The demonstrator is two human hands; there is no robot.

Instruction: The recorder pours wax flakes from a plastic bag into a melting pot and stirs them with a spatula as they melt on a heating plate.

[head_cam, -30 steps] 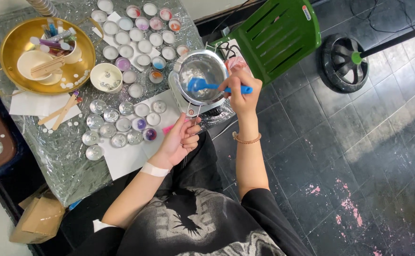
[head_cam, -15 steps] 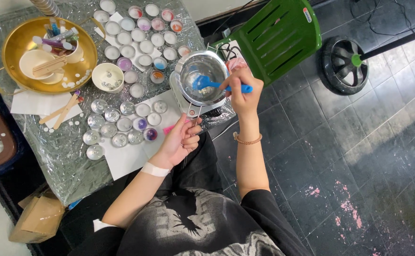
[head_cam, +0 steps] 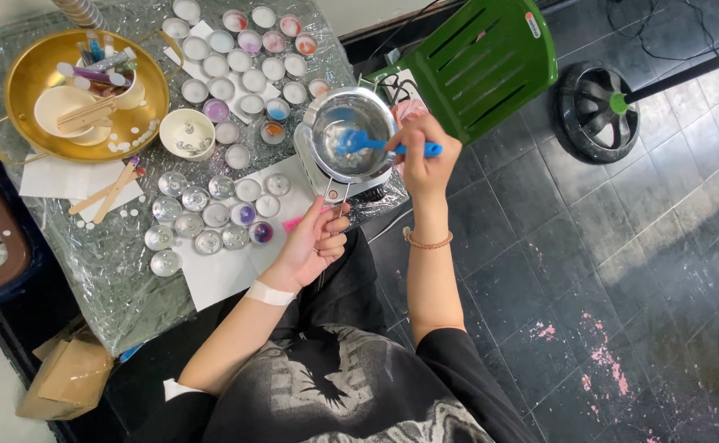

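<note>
My right hand (head_cam: 422, 161) grips the handle of a blue spatula (head_cam: 359, 143), whose blade dips into a shiny metal pot (head_cam: 351, 131) standing on a small white heater at the table's near right corner. My left hand (head_cam: 312, 244) is closed around the pot's thin metal handle (head_cam: 336, 199), which sticks out toward me. A white band wraps my left wrist and a bead bracelet sits on my right wrist.
Several small round tins (head_cam: 212, 221), some filled white or coloured, lie on white paper (head_cam: 220, 271) on the plastic-covered table. A gold pan (head_cam: 23, 74) holds cups, sticks and tubes. A white bowl (head_cam: 184, 134) stands beside it. A green chair (head_cam: 483, 57) and a fan base (head_cam: 597, 102) stand to the right.
The spatula blade has shifted slightly up and right inside the pot, with my right hand moving a little. My left hand has stayed on the pot handle.
</note>
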